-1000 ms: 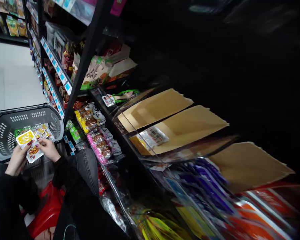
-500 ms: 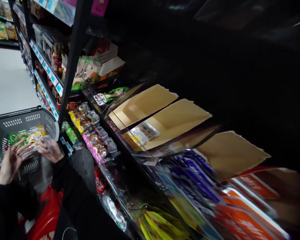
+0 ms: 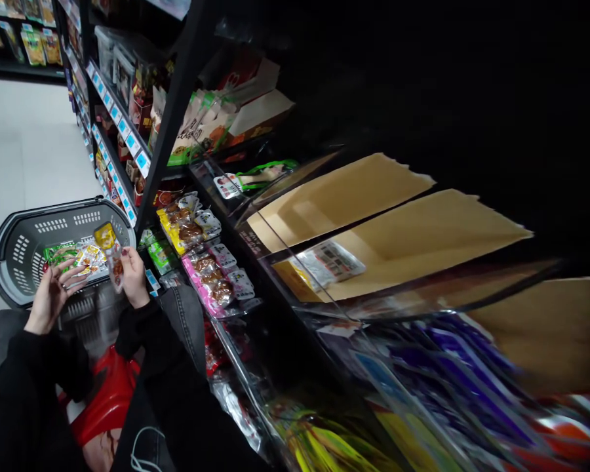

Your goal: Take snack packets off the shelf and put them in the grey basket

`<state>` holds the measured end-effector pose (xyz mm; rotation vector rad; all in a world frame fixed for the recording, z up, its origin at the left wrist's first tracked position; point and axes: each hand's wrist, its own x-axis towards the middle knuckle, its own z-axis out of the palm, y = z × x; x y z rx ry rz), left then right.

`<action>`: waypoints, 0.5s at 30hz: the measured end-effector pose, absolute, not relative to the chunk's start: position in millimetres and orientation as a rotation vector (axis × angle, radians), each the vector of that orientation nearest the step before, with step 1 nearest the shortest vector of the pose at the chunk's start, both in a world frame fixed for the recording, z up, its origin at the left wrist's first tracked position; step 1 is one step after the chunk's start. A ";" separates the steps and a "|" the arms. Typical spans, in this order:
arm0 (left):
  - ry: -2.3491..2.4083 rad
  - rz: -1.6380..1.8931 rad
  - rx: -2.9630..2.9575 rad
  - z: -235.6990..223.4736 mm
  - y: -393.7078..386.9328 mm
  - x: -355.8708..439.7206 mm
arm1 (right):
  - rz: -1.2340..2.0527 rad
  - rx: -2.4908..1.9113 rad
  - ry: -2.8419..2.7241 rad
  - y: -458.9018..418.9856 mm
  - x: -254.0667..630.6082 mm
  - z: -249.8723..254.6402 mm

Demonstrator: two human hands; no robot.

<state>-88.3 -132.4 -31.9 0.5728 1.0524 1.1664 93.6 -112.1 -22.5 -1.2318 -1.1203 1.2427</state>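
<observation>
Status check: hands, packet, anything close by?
Right hand: grip on a yellow-topped packet. Left hand: open, fingers spread at the basket's near side. Other packets inside; dark shelf close alongside.

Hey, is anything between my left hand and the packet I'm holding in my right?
Nothing visible stands between your left hand and the yellow-topped snack packet in your right hand. White-and-yellow packets showing in that gap lie lower, inside the gray shopping basket.

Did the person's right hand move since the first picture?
Yes: the right hand has moved rightward in the view, nearer the foot of the black shelf post.
</observation>
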 end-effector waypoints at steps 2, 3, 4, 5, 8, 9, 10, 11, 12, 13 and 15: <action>1.044 1.171 0.591 -30.8 -133.6 -88.1 | 0.938 -1.436 -1.170 -114.5 88.6 -23.4; 1.037 1.174 0.596 -30.4 -134.0 -88.2 | 0.863 -1.499 -1.194 -115.5 86.3 -24.0; 1.031 1.178 0.598 -30.1 -134.2 -88.6 | 0.832 -1.546 -1.236 -116.1 84.4 -24.9; 1.026 1.181 0.594 -29.9 -134.2 -89.3 | 0.825 -1.583 -1.268 -116.4 82.9 -26.2; 1.047 1.203 0.558 -30.5 -132.8 -93.7 | 0.870 -1.710 -1.345 -116.0 81.5 -33.9; 1.073 1.221 0.540 -31.0 -132.0 -95.8 | 0.889 -1.771 -1.380 -115.7 81.4 -38.1; 1.108 1.244 0.520 -31.7 -131.0 -98.0 | 0.906 -1.841 -1.417 -115.0 81.0 -43.1; 1.147 1.272 0.499 -32.4 -130.0 -100.1 | 0.927 -1.912 -1.453 -113.6 79.8 -48.7; 1.189 1.301 0.478 -33.1 -128.9 -101.9 | 0.950 -1.975 -1.488 -110.8 77.4 -54.6; 1.230 1.326 0.458 -33.9 -127.7 -103.4 | 0.969 -2.020 -1.524 -106.3 73.5 -60.2; 1.288 1.347 0.443 -35.3 -125.4 -104.8 | 0.987 -2.048 -1.622 -90.7 62.2 -68.6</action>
